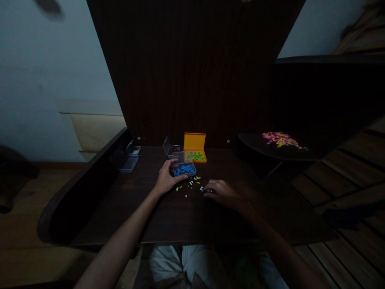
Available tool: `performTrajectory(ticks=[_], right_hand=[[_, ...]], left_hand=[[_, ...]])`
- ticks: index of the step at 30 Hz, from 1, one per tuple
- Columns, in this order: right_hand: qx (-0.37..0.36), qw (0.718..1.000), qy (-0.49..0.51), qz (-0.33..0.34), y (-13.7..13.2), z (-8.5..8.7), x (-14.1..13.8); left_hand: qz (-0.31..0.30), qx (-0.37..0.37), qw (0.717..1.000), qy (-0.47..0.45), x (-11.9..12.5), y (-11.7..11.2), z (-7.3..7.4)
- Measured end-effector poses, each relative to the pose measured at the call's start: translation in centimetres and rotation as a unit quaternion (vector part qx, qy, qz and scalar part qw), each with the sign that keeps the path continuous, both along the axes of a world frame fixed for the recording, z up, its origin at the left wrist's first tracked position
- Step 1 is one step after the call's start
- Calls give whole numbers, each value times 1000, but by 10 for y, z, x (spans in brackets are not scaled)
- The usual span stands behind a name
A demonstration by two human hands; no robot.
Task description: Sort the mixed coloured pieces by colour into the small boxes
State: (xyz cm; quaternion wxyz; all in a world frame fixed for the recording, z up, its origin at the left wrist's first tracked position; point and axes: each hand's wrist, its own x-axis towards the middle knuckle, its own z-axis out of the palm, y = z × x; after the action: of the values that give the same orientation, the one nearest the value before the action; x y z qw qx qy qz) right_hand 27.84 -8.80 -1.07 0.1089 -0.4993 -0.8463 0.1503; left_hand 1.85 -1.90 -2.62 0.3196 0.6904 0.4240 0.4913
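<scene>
My left hand is closed around the left end of a clear plastic box, thumb along the near side and fingers behind. Small blue pieces lie inside that box. To the right, my right hand rests low at the tabletop with its fingertips pinched together. A hint of blue shows at those fingertips, but what they hold is too small and dark to make out. Loose white and yellow pieces are scattered between my hands, in front of the box.
Behind stands an open orange box with green pieces. Beside it is an open clear box with dark red pieces. Another clear box sits at left by the raised side panel. Colourful pieces cover part of a right-hand shelf.
</scene>
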Motion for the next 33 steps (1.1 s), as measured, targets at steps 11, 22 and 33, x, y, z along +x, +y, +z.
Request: performTrajectory(ticks=[11, 22, 33], right_hand=[[28, 999, 12, -35, 0, -5, -11], [86, 992, 96, -11, 10, 14, -9], [127, 987, 98, 2, 54, 40, -58]], left_hand=[[0, 2, 1000, 5, -1, 0, -1], [5, 21, 1000, 21, 0, -2, 1], [-30, 52, 998, 34, 3, -5, 1]])
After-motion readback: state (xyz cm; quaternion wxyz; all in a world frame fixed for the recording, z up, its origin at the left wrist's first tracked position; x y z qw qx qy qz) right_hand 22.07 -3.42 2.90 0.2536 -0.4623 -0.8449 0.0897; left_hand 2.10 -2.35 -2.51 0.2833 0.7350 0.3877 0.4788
